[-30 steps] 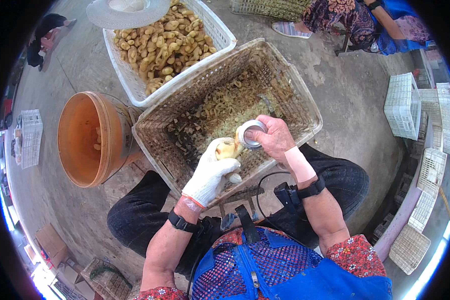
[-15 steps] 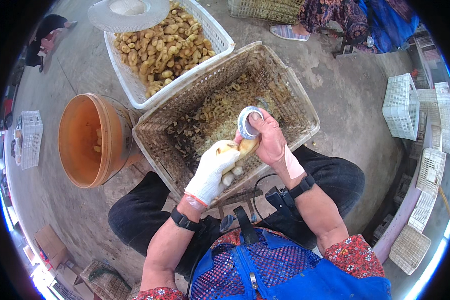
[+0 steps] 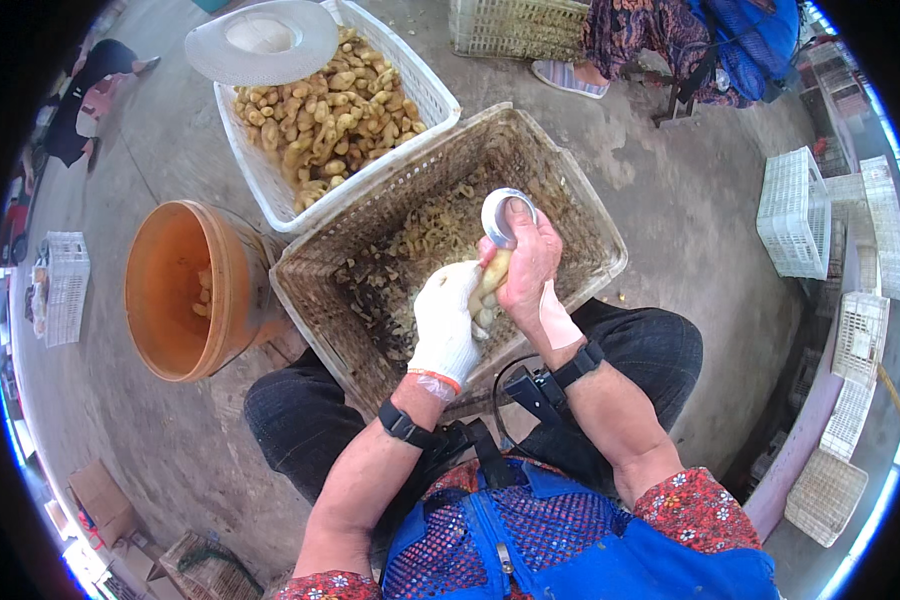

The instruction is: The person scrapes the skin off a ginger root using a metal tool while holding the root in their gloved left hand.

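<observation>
My left hand (image 3: 442, 318), in a white knit glove with an orange cuff edge, is closed around a pale piece of ginger (image 3: 492, 278). Its knobs stick out between my two hands. My right hand (image 3: 533, 262) is bare and grips a white-and-blue ring-shaped tool (image 3: 496, 218), with the thumb inside the ring. The tool is just above the upper end of the ginger; whether its edge touches I cannot tell. Both hands are over a dirty plastic crate (image 3: 598, 190) with peel scraps (image 3: 440, 235) in it.
A white crate (image 3: 440, 98) heaped with unpeeled ginger (image 3: 330, 115) stands behind, a pale hat (image 3: 215, 50) over its corner. At left is an orange bucket (image 3: 155, 290) holding a few pale pieces. Crates (image 3: 795, 215) line the right. Another person's shoe (image 3: 570, 78) shows at the back.
My left hand has turned more upright around the ginger. The ring-shaped tool has tilted and sits slightly higher in view. The whole view has shifted a little.
</observation>
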A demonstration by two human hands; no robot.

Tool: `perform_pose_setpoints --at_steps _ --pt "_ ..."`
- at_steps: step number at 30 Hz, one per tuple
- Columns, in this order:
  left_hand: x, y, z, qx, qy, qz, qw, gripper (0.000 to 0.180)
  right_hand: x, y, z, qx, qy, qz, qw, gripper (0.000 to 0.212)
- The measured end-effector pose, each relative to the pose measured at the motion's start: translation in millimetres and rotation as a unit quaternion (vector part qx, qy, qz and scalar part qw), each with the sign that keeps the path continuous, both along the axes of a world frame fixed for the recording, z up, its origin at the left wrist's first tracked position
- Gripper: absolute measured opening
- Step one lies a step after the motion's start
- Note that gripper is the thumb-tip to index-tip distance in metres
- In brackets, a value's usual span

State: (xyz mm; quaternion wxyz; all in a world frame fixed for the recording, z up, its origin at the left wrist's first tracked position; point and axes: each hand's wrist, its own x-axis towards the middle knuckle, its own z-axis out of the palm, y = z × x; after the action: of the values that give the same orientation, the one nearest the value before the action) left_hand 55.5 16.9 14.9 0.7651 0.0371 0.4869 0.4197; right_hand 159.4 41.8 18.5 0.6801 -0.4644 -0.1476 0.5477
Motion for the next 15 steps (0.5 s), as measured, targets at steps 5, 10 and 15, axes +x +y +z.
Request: perform_pose_setpoints --at_steps 5,10,15 --pt "-31 24 -49 -0.052 -0.175 0.111 0.977 0.031 -2 -14 -16 0.033 -0.294 0.081 0.952 0.014" --pt "-49 7 -31 -0.008 -0.28 0.03 0.959 0.048 31 -3 -28 0.097 -0.543 0.129 0.824 0.013" --pt "-55 -6 -25 -0.001 -0.227 0.003 0.974 0.047 28 -24 7 -0.016 -0.205 0.29 0.935 0.015"
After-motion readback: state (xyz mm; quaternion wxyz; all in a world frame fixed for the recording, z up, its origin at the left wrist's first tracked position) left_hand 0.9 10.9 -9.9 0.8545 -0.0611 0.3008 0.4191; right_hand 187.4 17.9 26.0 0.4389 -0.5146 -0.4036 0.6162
